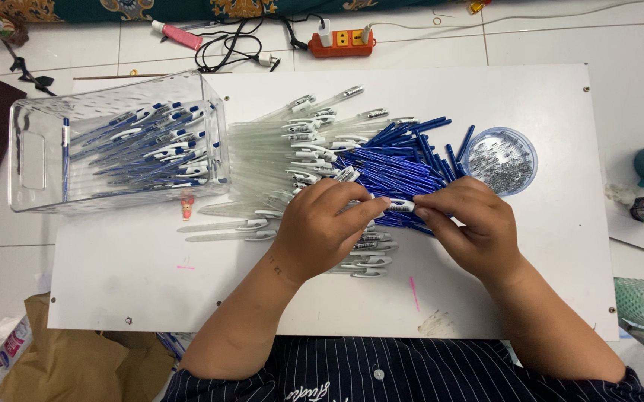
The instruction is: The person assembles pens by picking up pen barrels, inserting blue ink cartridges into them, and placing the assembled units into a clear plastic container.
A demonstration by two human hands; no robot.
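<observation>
Together left hand (322,227), right hand (471,219) pinch pen (400,204).

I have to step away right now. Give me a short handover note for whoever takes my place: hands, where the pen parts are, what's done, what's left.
Left hand and right hand together grip one pen at the middle of the white board, fingertips meeting on it.
Clear barrels with clips lie piled above the left hand; blue refills are piled above the right; the round dish of small springs is at upper right.
Done: finished pens fill the clear bin on its side at upper left.
Left: both loose piles look large, so many pens remain.
</observation>
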